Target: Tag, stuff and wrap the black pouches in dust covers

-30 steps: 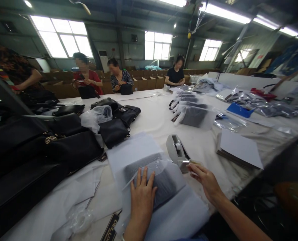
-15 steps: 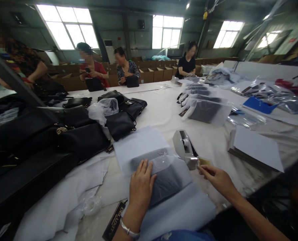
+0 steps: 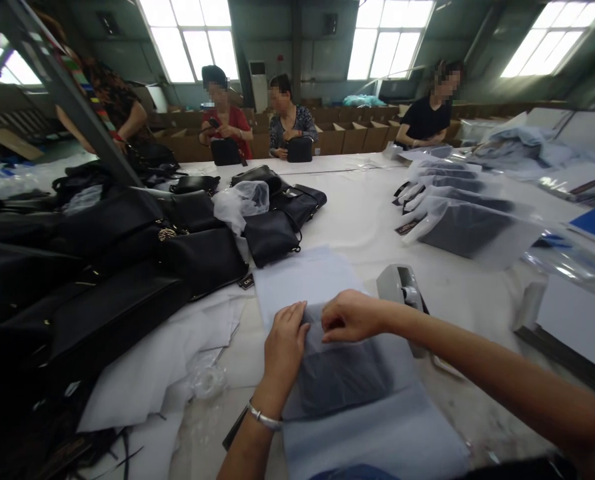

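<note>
A dark, flat item wrapped in translucent white sheet (image 3: 347, 383) lies on the table before me, probably a bag. My left hand (image 3: 283, 343) rests on its left side, fingers stretched out over the wrap. Over the upper part of the wrap is my right hand (image 3: 350, 317), its fingers curled and pinched together close to the left fingertips. What the pinch holds is hidden. A grey tape dispenser (image 3: 395, 283) stands just beyond my right forearm, which partly covers it. White sheets (image 3: 307, 277) lie under and behind the wrapped item.
Black handbags (image 3: 197, 263) are heaped to the left, beside loose white sheets (image 3: 142, 373) and a clear tape roll (image 3: 210, 380). Several wrapped bags (image 3: 467, 227) lie in a row at right. A stack of white boards (image 3: 577, 327) sits nearer. Co-workers (image 3: 292, 130) are across the table.
My right hand has moved left from the tape dispenser's cutting end to the top of the wrapped item. The left hand stays on the wrap. The view has turned left.
</note>
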`<state>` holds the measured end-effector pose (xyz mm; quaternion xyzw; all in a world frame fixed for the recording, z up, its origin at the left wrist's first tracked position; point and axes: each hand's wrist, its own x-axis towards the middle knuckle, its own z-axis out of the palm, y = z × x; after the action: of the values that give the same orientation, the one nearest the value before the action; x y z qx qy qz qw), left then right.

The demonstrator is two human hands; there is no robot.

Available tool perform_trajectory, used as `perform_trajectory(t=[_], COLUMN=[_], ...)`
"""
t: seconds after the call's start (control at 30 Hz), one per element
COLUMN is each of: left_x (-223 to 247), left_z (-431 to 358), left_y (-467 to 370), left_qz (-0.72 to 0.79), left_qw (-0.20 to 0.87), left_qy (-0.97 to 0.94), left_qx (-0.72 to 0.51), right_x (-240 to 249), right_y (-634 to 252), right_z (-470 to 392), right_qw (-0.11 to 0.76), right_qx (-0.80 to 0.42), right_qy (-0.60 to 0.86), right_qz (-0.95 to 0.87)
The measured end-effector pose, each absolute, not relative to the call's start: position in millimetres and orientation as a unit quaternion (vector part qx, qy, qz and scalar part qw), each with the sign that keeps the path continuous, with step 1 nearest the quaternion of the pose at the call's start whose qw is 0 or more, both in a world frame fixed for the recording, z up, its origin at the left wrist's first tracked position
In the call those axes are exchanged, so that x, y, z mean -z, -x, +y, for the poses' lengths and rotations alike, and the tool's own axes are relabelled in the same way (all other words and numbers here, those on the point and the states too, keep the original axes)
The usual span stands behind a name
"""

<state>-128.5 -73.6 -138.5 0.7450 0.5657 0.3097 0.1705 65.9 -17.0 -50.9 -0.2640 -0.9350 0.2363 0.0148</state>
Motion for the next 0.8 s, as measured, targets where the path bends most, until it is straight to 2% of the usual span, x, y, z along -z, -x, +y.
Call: perform_trajectory(t=[0.2, 0.33, 0.43, 0.57, 0.67, 0.73, 0.8], left_x=[136.6, 136.5, 137.7, 139.6, 138.5, 135.7, 132.7], left_z=[-71.8, -72.6, -72.3, -69.8, -69.8, -73.4, -80.5], left_y=[130.3, 129.3, 129.2, 131.7, 133.8, 132.2, 126.6], left_qz=[0.581, 0.588, 0.592, 0.586, 0.569, 0.563, 0.554], left_qw=[0.217, 0.228, 0.226, 0.196, 0.149, 0.116, 0.072], left_qy=[-0.710, -0.699, -0.700, -0.719, -0.745, -0.754, -0.762], left_qx=[-0.332, -0.336, -0.329, -0.318, -0.314, -0.318, -0.327], right_x=[57.9, 57.5, 62.6, 68.8, 69.5, 72.8, 82.1], right_y=[-21.7, -12.0, -21.1, -53.5, -81.0, -95.6, -105.6], right_z=[13.6, 19.3, 31.2, 37.4, 9.3, -27.6, -71.6], right_qw=[-0.160, -0.175, -0.175, -0.103, -0.035, 0.025, 0.123], right_qx=[-0.062, -0.008, -0.025, -0.073, -0.044, -0.037, -0.054], right_qy=[0.228, 0.256, 0.314, 0.437, 0.512, 0.516, 0.472], right_qz=[-0.959, -0.951, -0.933, -0.890, -0.857, -0.856, -0.871])
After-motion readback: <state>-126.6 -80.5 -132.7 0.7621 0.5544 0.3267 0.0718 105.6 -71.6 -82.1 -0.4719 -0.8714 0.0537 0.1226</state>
